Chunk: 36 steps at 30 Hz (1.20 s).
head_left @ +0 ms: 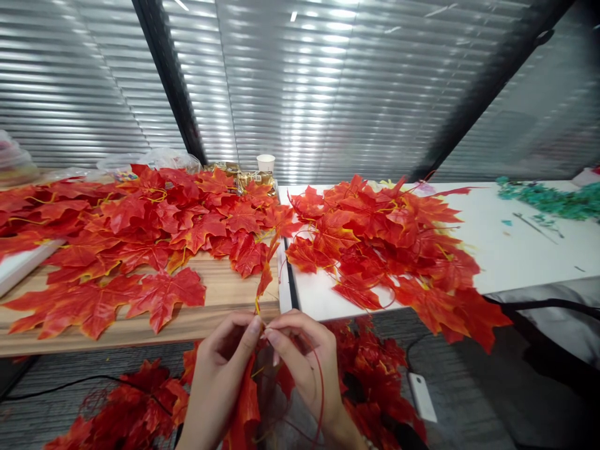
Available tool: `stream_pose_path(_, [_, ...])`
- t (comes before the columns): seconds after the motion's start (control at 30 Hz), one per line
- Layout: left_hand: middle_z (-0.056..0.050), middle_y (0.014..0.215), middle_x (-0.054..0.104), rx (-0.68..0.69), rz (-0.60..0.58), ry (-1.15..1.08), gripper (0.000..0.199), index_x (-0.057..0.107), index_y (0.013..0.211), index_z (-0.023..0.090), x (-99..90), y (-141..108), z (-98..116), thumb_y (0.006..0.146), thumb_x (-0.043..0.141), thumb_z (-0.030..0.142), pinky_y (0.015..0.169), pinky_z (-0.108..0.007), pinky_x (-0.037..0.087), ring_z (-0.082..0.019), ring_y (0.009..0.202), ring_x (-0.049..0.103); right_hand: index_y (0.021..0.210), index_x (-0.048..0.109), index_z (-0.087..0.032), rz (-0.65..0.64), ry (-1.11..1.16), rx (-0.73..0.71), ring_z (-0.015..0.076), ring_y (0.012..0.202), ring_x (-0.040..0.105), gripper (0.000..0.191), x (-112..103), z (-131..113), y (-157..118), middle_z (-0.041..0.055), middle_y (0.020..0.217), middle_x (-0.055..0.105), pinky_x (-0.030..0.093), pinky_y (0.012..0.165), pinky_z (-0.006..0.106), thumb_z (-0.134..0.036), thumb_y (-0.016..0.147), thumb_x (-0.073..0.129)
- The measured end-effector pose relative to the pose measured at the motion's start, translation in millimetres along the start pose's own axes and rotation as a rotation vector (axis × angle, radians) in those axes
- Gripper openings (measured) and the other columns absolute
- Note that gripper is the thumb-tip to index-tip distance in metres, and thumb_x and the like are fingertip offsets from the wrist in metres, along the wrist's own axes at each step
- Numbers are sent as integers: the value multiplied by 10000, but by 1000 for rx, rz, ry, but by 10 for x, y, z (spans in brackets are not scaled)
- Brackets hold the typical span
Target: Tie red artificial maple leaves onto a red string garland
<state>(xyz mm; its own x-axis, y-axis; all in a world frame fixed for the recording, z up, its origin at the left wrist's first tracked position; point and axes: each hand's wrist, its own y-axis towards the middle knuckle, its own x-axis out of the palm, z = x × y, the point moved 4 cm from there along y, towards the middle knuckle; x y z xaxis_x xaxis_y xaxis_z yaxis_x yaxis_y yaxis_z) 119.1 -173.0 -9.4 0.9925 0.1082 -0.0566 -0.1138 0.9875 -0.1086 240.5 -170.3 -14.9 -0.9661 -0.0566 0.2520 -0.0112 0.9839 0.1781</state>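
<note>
My left hand (220, 369) pinches the yellow stem of a red artificial maple leaf (265, 275) in front of the table edge. Its fingertips meet those of my right hand (304, 356), which is closed on a thin red cord (321, 387) that loops down beside the palm. The exact spot where stem and cord meet is hidden by the fingertips. Another red leaf (246, 412) hangs below, between the two hands.
Piles of red leaves lie on the wooden table (220, 300) and the white table (497, 250). A paper cup (265, 164) and gold packets (255, 182) stand behind. More leaves (140, 406) and a white power strip (422, 397) are below. Green foliage (553, 199) lies far right.
</note>
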Motion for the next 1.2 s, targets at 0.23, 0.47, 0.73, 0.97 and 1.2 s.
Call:
stream_pose_path(0.23, [8, 671, 640, 4, -4, -12, 177, 645, 735, 185, 8, -10, 13, 766, 631, 359, 616, -190, 468, -141, 663, 586, 795, 653, -167, -2, -9, 0, 82, 571, 544, 45, -1, -4, 4, -2, 707, 609, 446, 539, 173, -177, 805, 611])
stream_pose_path(0.47, [21, 683, 645, 7, -8, -8, 159, 639, 730, 192, -3, -22, -3, 771, 636, 345, 638, -172, 460, -128, 676, 588, 802, 655, -172, -6, 13, 4, 75, 569, 539, 44, -1, 1, -14, -4, 722, 610, 451, 533, 161, -175, 809, 611])
stream_pose_path(0.73, [27, 679, 640, 5, -4, -13, 179, 639, 737, 197, 1, -17, -14, 767, 635, 374, 640, -160, 462, -123, 683, 585, 799, 655, -174, -12, 50, 15, 60, 548, 531, 36, 9, 11, -3, -14, 720, 604, 447, 505, 138, -177, 808, 620])
stream_pose_path(0.97, [25, 706, 643, -8, -1, -21, 175, 642, 743, 200, -7, -6, -39, 765, 638, 374, 646, -159, 462, -121, 691, 584, 793, 656, -171, 0, 14, 13, 59, 552, 532, 33, -8, 26, -4, -17, 693, 597, 440, 526, 141, -187, 805, 629])
stream_pose_path(1.2, [29, 677, 633, 1, -9, -24, 176, 642, 733, 201, 4, 12, -32, 766, 636, 374, 636, -155, 460, -119, 676, 582, 788, 651, -163, 2, -4, 9, 56, 528, 522, 39, -13, 22, 1, -20, 673, 590, 428, 522, 151, -191, 803, 629])
